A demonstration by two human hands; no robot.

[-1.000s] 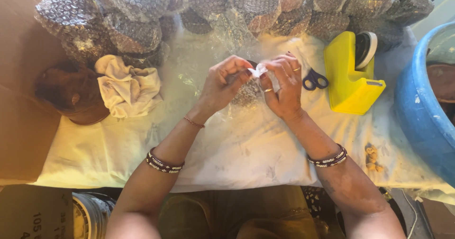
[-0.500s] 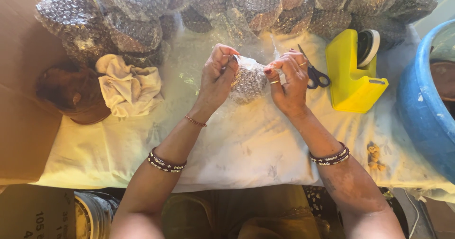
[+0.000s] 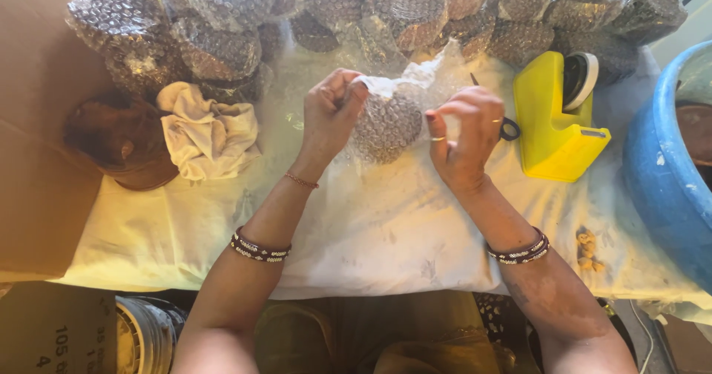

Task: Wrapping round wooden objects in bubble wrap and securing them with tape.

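The left hand [image 3: 332,113] is curled into a loose fist, pinching the crumpled free end of clear bubble wrap at the top of a small rounded bundle [image 3: 386,125]. The right hand [image 3: 463,138] is closed with its fingers bent, pressed against the bundle's right side. The bundle, dark inside and covered in dimpled plastic, sits between the two hands just over the white cloth-covered table [image 3: 386,233].

Just right of the right hand stands a glossy yellow tape dispenser [image 3: 552,125] with a roll of tape [image 3: 580,79] in its top, and black scissor handles [image 3: 509,128] peek out between them. Along the far edge lies a row of wrapped bundles [image 3: 222,33], all knobbly with bubbles. To the left rests a rumpled cream rag [image 3: 208,136] beside a brown round object [image 3: 122,140] and a cardboard box flap [image 3: 37,159]. A blue plastic tub [image 3: 667,181] curves in at the right.
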